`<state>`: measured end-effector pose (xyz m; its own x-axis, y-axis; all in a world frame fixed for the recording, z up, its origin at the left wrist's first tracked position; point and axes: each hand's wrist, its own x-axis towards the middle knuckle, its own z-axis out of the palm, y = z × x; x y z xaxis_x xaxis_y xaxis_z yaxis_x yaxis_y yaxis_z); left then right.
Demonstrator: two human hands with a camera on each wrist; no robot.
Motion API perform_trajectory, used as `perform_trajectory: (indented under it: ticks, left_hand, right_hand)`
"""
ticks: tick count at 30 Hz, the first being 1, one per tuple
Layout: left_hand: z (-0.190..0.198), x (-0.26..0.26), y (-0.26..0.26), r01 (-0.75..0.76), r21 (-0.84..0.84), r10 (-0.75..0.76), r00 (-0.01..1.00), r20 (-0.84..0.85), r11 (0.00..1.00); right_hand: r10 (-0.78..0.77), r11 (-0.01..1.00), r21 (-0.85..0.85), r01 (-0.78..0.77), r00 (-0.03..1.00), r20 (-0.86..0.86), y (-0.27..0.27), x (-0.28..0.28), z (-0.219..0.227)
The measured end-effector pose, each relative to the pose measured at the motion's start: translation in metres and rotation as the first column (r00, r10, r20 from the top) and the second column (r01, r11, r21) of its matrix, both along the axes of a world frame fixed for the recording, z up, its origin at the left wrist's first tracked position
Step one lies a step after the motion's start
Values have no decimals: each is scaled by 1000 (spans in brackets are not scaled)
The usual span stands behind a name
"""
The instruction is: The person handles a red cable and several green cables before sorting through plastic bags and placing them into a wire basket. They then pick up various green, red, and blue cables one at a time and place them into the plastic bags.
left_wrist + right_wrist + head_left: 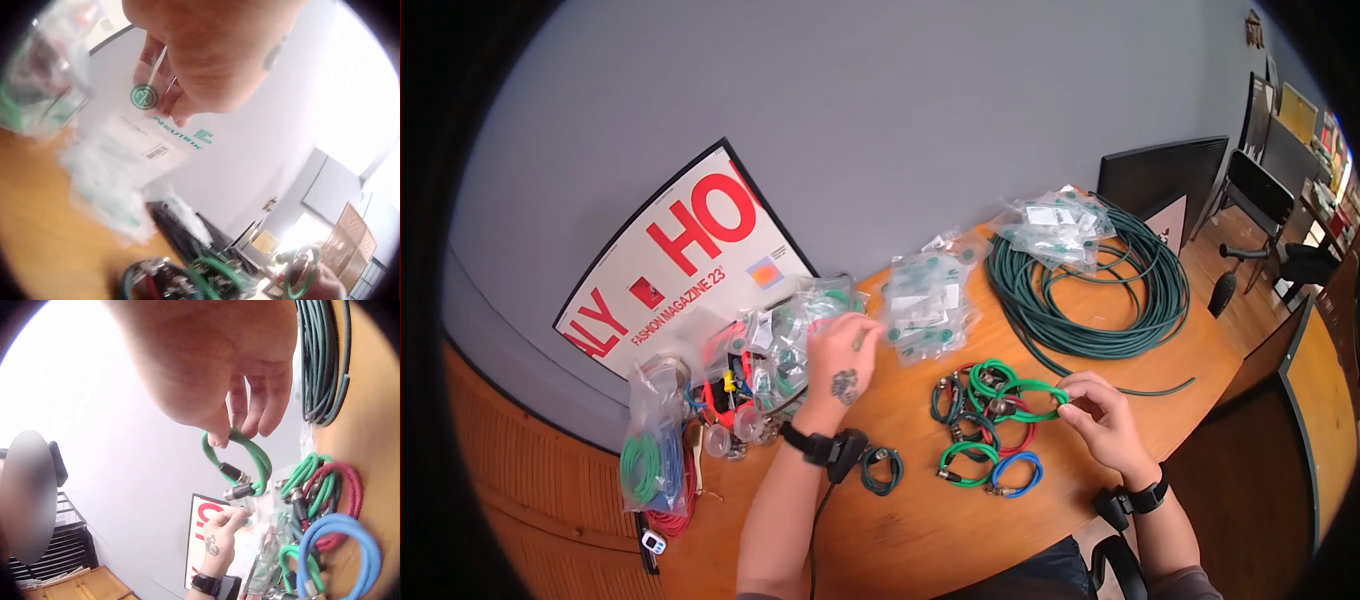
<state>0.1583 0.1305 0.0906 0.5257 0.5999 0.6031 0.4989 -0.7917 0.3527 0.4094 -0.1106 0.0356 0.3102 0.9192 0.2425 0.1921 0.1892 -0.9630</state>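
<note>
My left hand (843, 355) is raised over the left part of the table. Its fingertips pinch the top of a clear plastic bag (156, 142) printed with green NEUTRIK lettering. My right hand (1108, 425) pinches a small coiled green cable (259, 464) between thumb and fingers, its two metal connectors hanging at the lower end. Below it on the table lie more coiled cables, among them a red coil (356, 494), a blue coil (1037, 474) and several green and dark green ones. A lone dark green coil (897, 472) sits nearer my left forearm.
Flat plastic bags (925, 300) lie at mid-back. A large dark green cable coil (1020, 310) is at the back right, with more bags (1055, 225) on it. Bagged parts (655, 470) and loose tools crowd the left, before a poster (690, 260) against the wall.
</note>
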Motion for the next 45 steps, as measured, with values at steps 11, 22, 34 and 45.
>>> perform_trajectory:
  ticks: [11, 22, 34, 45]
  left_hand:
    - [89, -119, -42, 368, -627, -159, 918, 365, 686]
    - [57, -129, -72, 12, -366, 86, 964, 250, 931]
    - [7, -120, -139, -88, -674, 211, 972, 103, 734]
    - [-4, -169, -152, 36, -732, 439, 780, 446, 681]
  right_hand:
    - [455, 847, 192, -495, 863, 218, 62, -67, 51]
    - [719, 694, 57, -718, 694, -26, 99, -140, 33]
    - [607, 790, 40, -612, 772, -189, 99, -149, 13]
    - [348, 934, 91, -345, 824, -448, 102, -137, -8]
